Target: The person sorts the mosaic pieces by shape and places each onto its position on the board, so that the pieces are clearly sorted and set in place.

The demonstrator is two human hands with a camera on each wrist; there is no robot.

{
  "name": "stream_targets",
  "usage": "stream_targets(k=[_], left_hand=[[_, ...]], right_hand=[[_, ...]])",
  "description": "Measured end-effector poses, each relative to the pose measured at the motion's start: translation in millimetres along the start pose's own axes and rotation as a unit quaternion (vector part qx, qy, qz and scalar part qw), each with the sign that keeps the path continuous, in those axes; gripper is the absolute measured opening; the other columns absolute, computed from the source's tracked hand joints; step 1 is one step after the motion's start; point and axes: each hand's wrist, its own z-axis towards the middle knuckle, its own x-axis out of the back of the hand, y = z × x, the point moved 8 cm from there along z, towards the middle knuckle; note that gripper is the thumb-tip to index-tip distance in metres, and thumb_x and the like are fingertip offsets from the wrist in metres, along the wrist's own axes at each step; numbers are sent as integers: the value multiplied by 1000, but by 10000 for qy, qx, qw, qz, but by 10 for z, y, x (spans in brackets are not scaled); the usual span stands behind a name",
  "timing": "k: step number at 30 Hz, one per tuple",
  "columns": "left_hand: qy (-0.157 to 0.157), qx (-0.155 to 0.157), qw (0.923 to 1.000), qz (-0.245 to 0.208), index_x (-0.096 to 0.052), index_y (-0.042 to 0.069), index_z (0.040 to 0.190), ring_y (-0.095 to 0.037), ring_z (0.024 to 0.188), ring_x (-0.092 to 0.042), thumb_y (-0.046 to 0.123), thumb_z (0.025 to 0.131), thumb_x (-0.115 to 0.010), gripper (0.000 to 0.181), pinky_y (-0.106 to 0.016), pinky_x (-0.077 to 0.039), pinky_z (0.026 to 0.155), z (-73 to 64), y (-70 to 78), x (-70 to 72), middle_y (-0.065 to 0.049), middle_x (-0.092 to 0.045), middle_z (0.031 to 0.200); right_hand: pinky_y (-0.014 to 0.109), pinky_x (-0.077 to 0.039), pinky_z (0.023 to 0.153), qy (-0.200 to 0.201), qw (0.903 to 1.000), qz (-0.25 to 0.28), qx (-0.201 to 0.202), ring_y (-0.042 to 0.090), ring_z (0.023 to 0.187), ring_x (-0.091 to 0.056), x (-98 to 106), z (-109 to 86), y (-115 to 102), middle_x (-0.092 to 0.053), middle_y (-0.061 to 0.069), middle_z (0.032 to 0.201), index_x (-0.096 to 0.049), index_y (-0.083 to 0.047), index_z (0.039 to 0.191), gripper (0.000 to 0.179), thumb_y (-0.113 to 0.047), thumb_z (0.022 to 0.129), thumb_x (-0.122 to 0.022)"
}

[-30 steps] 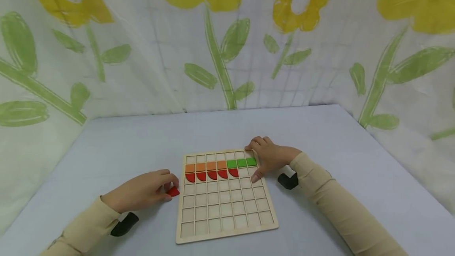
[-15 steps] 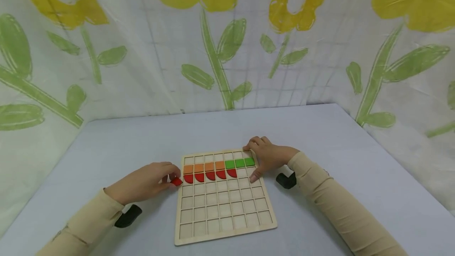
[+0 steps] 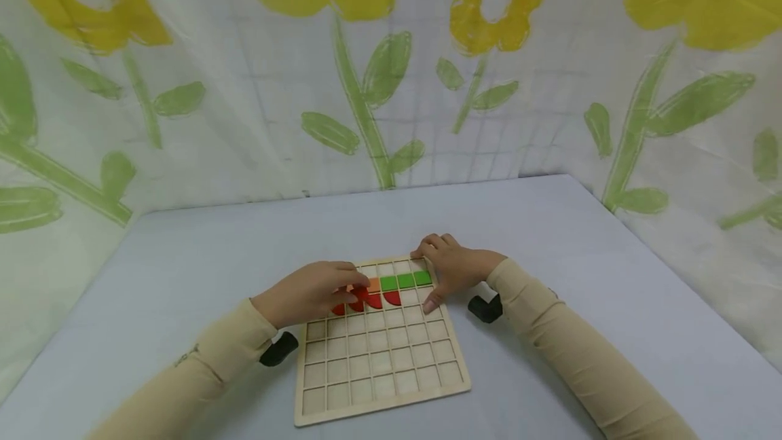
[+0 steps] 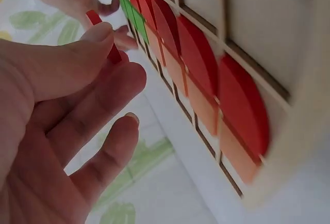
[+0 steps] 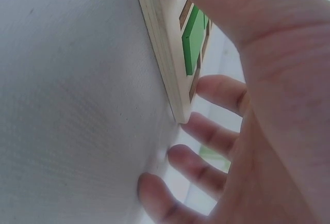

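Note:
My left hand [image 3: 308, 294] is over the left part of a wooden grid board [image 3: 391, 402], pinching a red quarter-round piece [image 4: 94, 18] between thumb and fingers. Below it, a row of red quarter-round pieces [image 3: 392, 299] lies in the grid cells, partly hidden by the hand. Behind them runs a row of orange pieces [image 3: 375, 284] and green pieces [image 3: 406, 281], each covering part of a cell. At the far right corner of the board rests my right hand [image 3: 458, 270], fingers spread along the far edge, thumb over the right side.
The board lies on a pale table [image 3: 201, 243]. Behind the table hangs a white curtain [image 3: 269, 134] with yellow flowers and green leaves. A dark wrist camera [image 3: 279, 350] sits under the left wrist, and another dark camera [image 3: 485, 309] under the right.
My left hand has lifted the red piece from beside the board's left edge and carried it right, over the filled rows. The right hand stays at the far corner.

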Motion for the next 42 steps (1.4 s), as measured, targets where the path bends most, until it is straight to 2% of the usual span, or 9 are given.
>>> stream_targets(k=[9, 16, 25, 32, 42], left_hand=[[74, -483, 9988, -18, -66, 17, 94, -6, 78, -60, 16, 84, -74, 12, -21, -50, 74, 331, 214, -181, 8, -66, 88], [10, -552, 9985, 19, -68, 18, 88, -7, 76, -61, 18, 82, -75, 9, -23, -49, 71, 525, 299, -230, 9, -69, 85], [-154, -545, 9984, -15, -69, 17, 91, -11, 83, -59, 18, 84, -74, 9, -24, -50, 78, 574, 290, -305, 5, -65, 92], [-165, -318, 9992, 170, -66, 16, 96, -12, 83, -58, 21, 86, -73, 13, -26, -50, 74, 590, 261, -323, 3, -61, 96], [-182, -105, 9997, 114, -62, 15, 98, -9, 77, -53, 19, 87, -72, 16, -25, -48, 69, 591, 256, -323, 1, -59, 94]], right_hand=[[42, -36, 101, 1, 10000, -59, 32, 28, 120, -33, -9, 23, -20, -33, 10, 140, -38, -10, 140, 99, -66, 67, -75], [39, -38, 99, -15, 10000, -61, 39, 26, 118, -33, -35, 58, -14, -33, 8, 141, -38, -12, 140, 100, -69, 65, -73], [37, -39, 97, -113, 9999, -102, 5, 25, 118, -33, -24, 68, -45, -32, 7, 141, -38, -12, 139, 99, -69, 66, -72], [38, -39, 98, -121, 9999, -85, 16, 25, 118, -33, -23, 53, -41, -31, 7, 142, -37, -12, 140, 100, -69, 66, -72], [38, -38, 99, -102, 9999, -53, 42, 25, 118, -32, -29, 58, -57, -31, 7, 141, -38, -12, 138, 97, -69, 66, -72]])
